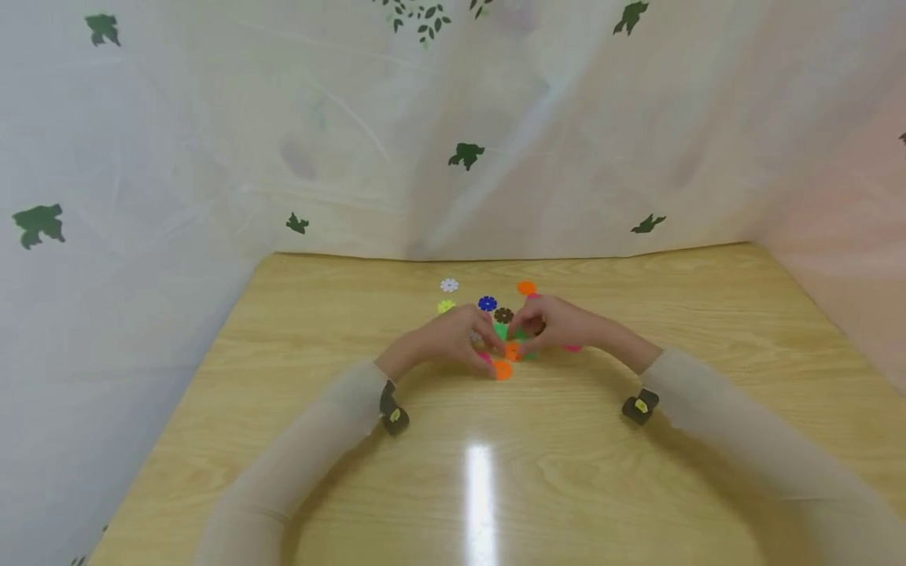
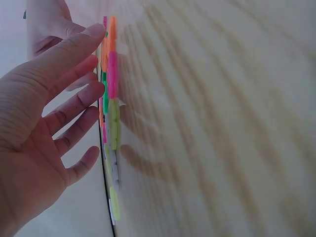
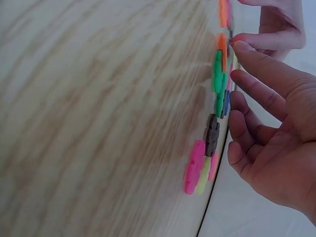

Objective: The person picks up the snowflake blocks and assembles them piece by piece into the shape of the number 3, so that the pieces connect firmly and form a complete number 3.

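Note:
Flat plastic snowflake discs lie in a loose cluster on the table. My left hand [image 1: 456, 334] arches over its left side, thumb beside the nearest orange disc [image 1: 503, 371] and fingertips by a second orange disc [image 1: 513, 352]. From the other side, my right hand [image 1: 562, 322] reaches in with its thumb at that second disc. Loosely bent fingers show on both hands in the wrist views, with nothing seen gripped. Green discs [image 3: 217, 71] lie by the right thumb, and a pink disc [image 2: 112, 74] lies below the left fingers. The hands partly cover several discs.
Behind the hands lie white [image 1: 449, 285], yellow [image 1: 446, 306], blue [image 1: 487, 303], brown [image 1: 503, 315] and orange [image 1: 526, 288] discs. A pale curtain [image 1: 354, 157] with green prints borders the wooden table [image 1: 340, 487] at the back and sides.

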`<action>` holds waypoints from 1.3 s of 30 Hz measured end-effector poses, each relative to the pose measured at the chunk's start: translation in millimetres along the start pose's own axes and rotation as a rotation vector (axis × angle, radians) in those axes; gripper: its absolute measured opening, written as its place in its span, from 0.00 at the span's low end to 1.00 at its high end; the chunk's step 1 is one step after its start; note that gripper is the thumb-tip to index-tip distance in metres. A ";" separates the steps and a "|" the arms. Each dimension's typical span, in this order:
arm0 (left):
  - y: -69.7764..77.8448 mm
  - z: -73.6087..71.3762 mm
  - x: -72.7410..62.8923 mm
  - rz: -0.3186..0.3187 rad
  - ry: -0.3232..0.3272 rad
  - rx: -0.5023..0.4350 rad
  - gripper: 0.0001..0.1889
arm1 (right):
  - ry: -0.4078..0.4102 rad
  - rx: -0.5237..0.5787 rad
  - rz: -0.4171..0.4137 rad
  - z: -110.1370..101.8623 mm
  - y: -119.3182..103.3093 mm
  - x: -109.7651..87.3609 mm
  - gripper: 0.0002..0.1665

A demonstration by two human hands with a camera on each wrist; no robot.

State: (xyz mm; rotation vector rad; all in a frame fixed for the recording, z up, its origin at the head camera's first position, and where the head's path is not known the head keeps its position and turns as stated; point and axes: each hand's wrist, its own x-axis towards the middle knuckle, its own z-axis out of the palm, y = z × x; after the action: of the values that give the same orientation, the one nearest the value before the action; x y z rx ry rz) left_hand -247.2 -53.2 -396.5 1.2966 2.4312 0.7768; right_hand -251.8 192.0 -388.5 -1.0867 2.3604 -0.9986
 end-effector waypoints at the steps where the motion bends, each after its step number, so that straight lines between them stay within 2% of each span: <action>1: 0.7 0.5 0.6 0.004 -0.001 0.003 0.14 | -0.004 0.000 -0.007 0.9 0.7 0.3 0.13; 12: 7.2 1.0 5.3 -0.033 -0.053 0.004 0.13 | -0.001 -0.028 0.028 4.4 1.4 -1.4 0.11; 19: 6.2 0.1 8.3 -0.015 -0.056 0.033 0.11 | 0.008 0.008 0.058 1.6 1.9 -2.7 0.12; 23: 4.6 -0.4 9.9 -0.063 -0.050 0.027 0.12 | 0.029 0.022 0.068 0.1 3.8 -2.6 0.11; 27: 3.9 -1.1 11.3 -0.126 -0.034 -0.033 0.13 | 0.039 0.051 0.084 -3.3 2.8 -5.8 0.09; 33: 0.2 -5.1 10.0 -0.144 0.017 -0.185 0.11 | 0.059 0.087 0.096 -10.7 5.4 -10.4 0.07; 36: -2.9 -10.0 7.9 -0.151 0.070 -0.272 0.08 | 0.107 0.122 0.136 -15.0 7.2 -11.4 0.06; 39: -5.9 -16.8 6.8 -0.146 0.158 -0.353 0.08 | 0.195 0.159 0.150 -19.8 6.2 -11.1 0.09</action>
State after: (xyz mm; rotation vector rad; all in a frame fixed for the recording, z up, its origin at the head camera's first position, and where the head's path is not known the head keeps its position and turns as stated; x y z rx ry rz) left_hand -263.0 -55.8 -386.2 0.9460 2.3309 1.2381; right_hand -259.1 212.2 -379.0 -0.7736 2.4205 -1.2607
